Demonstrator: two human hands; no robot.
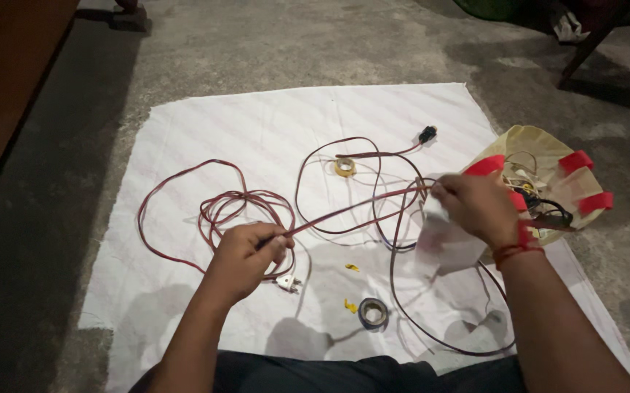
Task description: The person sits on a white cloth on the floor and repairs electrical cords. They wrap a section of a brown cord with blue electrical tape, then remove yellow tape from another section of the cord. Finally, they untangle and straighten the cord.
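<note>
The left hand (246, 256) is clenched on the red twin wire (344, 211); the right hand (475, 207) pinches its other end, stretched above the white sheet (205, 131). Pulling harder risks tangling the loose loops (246, 207) or dragging the plug (288, 282).

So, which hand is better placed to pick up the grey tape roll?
Probably left: the left hand is nearer the grey tape roll, though both hands grip the red wire; the right hand is farther away.
</note>
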